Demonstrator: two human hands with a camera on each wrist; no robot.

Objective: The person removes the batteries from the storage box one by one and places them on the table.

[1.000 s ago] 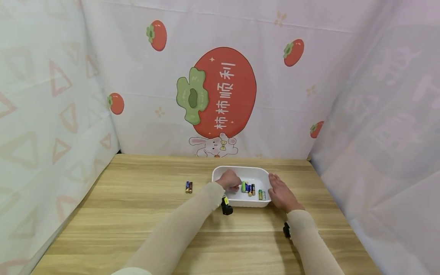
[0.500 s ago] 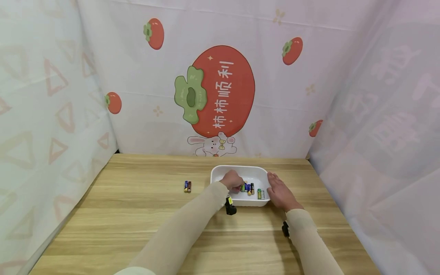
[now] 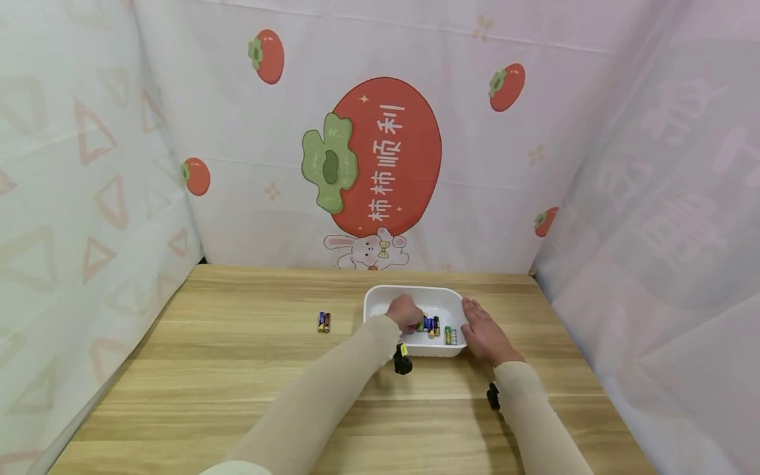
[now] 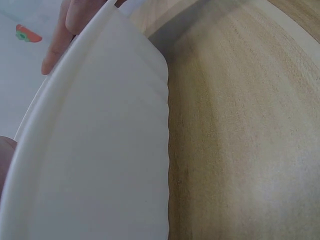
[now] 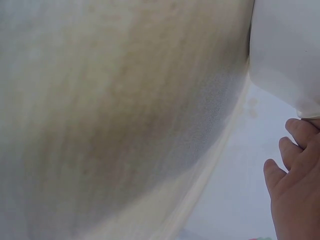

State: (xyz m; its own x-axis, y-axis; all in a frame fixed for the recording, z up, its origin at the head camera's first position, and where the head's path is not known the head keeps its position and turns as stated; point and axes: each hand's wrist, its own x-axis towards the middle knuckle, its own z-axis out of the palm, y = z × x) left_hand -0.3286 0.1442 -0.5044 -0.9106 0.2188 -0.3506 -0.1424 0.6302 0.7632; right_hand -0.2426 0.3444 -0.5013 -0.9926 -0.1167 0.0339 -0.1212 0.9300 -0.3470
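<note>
A white plastic tray [image 3: 412, 289] stands on the table, with several AA-type batteries [image 3: 431, 327] side by side in its middle. A green battery and a pale one [image 3: 454, 336] lie further right inside it. My left hand [image 3: 405, 313] reaches into the tray, fingers curled down right at the green battery [image 3: 420, 326] on the row's left end and partly covering it; I cannot tell whether they pinch it. Along the tray's right end rests my right hand [image 3: 485, 333], fingers straight. The right wrist view shows that hand [image 5: 300, 185] beside the tray's outer wall [image 5: 285, 50].
Two batteries, one blue [image 3: 321, 322] and one brown [image 3: 327, 322], lie together on the wooden table [image 3: 255, 376] left of the tray. A printed cloth [image 3: 237, 119] hangs behind the table and at both sides. Both wrists wear small black cameras [image 3: 402, 360].
My left hand has moved a little to the right inside the tray, up to the green battery, which it now partly covers. My right hand has stayed at the tray's right end.
</note>
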